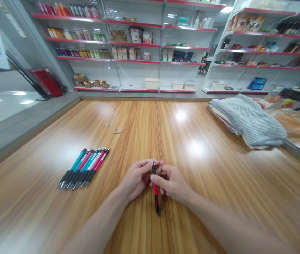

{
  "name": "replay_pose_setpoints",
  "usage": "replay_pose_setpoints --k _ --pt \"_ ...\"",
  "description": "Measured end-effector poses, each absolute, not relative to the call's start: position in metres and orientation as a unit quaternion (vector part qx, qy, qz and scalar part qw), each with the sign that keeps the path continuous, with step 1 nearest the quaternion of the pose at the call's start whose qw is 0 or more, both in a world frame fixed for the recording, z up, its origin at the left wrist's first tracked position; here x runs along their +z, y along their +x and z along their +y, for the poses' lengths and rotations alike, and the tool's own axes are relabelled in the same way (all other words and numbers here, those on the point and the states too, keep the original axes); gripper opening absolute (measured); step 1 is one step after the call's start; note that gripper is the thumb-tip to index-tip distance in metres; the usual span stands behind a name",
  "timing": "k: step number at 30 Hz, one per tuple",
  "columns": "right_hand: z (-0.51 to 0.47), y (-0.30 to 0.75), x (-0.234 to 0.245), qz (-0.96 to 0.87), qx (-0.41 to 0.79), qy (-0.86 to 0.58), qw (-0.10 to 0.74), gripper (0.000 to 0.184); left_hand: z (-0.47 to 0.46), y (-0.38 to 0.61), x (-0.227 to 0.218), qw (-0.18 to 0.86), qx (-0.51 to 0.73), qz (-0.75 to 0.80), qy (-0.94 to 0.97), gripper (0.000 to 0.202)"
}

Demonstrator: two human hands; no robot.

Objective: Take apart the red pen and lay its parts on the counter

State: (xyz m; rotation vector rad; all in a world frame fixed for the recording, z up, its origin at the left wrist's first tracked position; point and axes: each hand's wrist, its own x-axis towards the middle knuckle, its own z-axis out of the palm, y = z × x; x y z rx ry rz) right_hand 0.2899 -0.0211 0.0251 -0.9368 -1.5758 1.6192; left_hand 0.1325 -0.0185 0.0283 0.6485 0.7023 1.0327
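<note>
Both my hands meet on a red pen (pixel 155 190) with a black grip and a silver tip, just above the wooden table (pixel 202 218). The tip points away from me and the black clip end points toward me. My left hand (pixel 137 178) pinches the pen near its tip. Wrapped around the middle of the barrel, my right hand (pixel 175 183) has its thumb on top. To the left of my hands, a row of several blue and red pens (pixel 83 167) lies side by side, black grips toward me.
A small wire loop (pixel 116 131) and a tiny metal piece (pixel 108 124) lie farther back on the table. Folded cloths (pixel 250 120) are stacked at the right, beside plastic packages (pixel 289 121). Shelves with goods (pixel 134 61) stand beyond the far edge.
</note>
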Motion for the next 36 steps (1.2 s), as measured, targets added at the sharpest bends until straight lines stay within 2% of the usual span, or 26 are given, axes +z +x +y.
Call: replay_pose_setpoints --k 14,22,27,36 --pt "-0.0223 0.2901 0.0272 -0.626 0.622 -0.338 0.326 0.032 -0.0181 0.1321 0.0272 0.750 0.465 0.349 0.315 0.030" --pt "-0.0220 0.2901 0.0252 -0.626 0.606 -0.377 0.314 0.030 -0.0178 0.1329 0.0277 0.759 0.477 0.325 0.302 0.020" --pt "-0.0216 0.2902 0.0264 -0.623 0.617 -0.361 0.317 0.036 -0.0184 0.1336 0.0275 0.755 0.478 0.328 0.307 0.020" --pt "-0.0223 0.2899 0.0245 -0.620 0.608 -0.373 0.326 0.029 -0.0175 0.1348 0.0276 0.753 0.489 0.330 0.291 0.018"
